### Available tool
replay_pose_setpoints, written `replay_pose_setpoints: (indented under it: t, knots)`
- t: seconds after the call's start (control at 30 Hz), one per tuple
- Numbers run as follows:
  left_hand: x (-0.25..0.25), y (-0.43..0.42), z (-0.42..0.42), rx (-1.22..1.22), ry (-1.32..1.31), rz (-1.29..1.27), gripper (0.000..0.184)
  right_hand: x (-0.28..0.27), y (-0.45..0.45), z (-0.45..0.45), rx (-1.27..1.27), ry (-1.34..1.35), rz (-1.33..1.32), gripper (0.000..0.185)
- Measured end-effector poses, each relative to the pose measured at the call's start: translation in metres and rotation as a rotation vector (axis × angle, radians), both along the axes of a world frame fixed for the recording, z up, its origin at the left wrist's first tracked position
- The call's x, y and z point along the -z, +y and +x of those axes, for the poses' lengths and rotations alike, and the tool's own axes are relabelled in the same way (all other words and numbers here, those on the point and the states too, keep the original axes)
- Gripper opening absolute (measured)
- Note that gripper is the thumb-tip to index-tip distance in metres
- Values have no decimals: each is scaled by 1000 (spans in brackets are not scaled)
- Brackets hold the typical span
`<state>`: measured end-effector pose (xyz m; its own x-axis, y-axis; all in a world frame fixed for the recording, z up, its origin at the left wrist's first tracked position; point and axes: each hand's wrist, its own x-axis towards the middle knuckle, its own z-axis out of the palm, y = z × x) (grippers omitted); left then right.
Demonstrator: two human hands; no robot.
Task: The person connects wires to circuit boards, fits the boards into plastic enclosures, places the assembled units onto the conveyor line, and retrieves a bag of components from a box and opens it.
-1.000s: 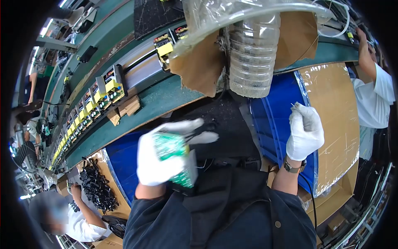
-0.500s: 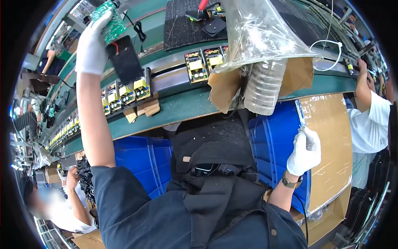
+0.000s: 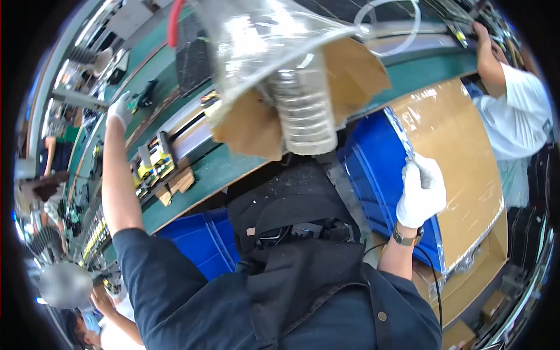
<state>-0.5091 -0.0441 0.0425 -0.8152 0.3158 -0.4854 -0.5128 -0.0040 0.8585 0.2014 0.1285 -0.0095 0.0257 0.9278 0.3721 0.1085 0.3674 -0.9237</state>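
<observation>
My left hand (image 3: 119, 111), in a white glove, reaches far out over the green bench at the upper left. Beside its fingertips lies a small green circuit board (image 3: 133, 105) with a black part (image 3: 148, 93); whether the fingers touch it is unclear. My right hand (image 3: 422, 189), gloved too, is closed with thumb and fingers pressed together. It hovers by the upright cardboard sheet (image 3: 466, 163) and the rim of a blue bin (image 3: 370, 157). Anything in that pinch is too small to name. Yellow-and-black circuit boards (image 3: 153, 163) sit on the rail below my left hand.
A clear ribbed plastic bottle (image 3: 303, 111) hangs under clear plastic sheeting (image 3: 251, 46), with torn cardboard (image 3: 248, 125) around it. Another blue bin (image 3: 201, 239) stands below the bench (image 3: 233, 169). A co-worker's arm (image 3: 490, 58) is at the right; other people work at the lower left.
The view has turned and shifted, moving the bottle leftward in the picture. My left hand, earlier at a large green circuit board, is now farther out by a smaller one. My right hand stays closed.
</observation>
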Motion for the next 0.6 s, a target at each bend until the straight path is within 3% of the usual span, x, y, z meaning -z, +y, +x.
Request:
replay_pose_setpoints:
  t: [0.13,0.2,0.23,0.3,0.47,0.6]
  knots:
    - [-34,3,48,181,603,-465,30,8,11,8,39,14,2,11]
    - [-44,0,77,237,675,-227,30,11,15,10,66,-32,38,11]
    - [-48,-5,93,255,669,-232,30,12,15,11,72,-56,55,11]
    - [-55,-16,125,534,1546,-757,34,12,17,14,59,-86,45,11]
    - [-45,-35,179,609,1706,-996,38,18,14,23,38,-117,8,11]
    - [-30,-45,187,559,1463,-1109,36,20,16,29,39,-78,-48,11]
